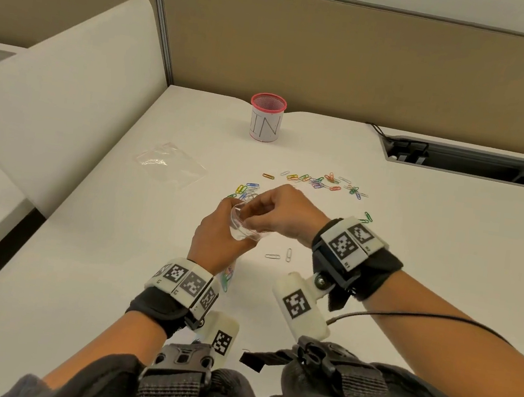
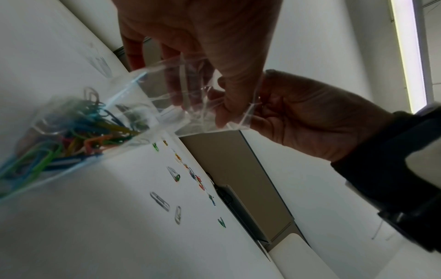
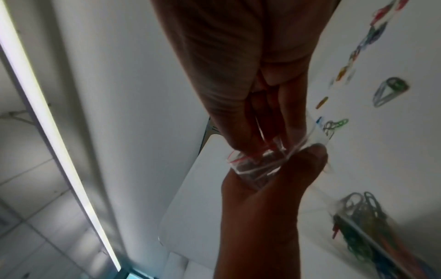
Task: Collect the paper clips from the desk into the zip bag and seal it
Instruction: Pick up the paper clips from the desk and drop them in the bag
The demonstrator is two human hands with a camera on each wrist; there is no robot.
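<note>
The left hand grips the mouth of the clear zip bag, fingers curled round its rim and holding it open above the bench; the right hand meets it from the other side, fingertips bunched and pinching down into the opening (what they pinch is too blurred to tell). The bag hangs from the left hand toward the person, its lower end heavy with a tangle of green, blue, orange and yellow paper clips, and its top strip shows a thin red line in the right wrist view. Just right of the hands, two silver clips lie on bare white surface. Beyond the hands, loose coloured clips stretch in a scattered band across the middle of the bench, with a smaller cluster touching the far side of the hands. A second flat bag lies well to the left, near the bench's edge by the curved white divider. A pink mesh cup stands at the back, and an open cable tray is sunk into the far right.
</note>
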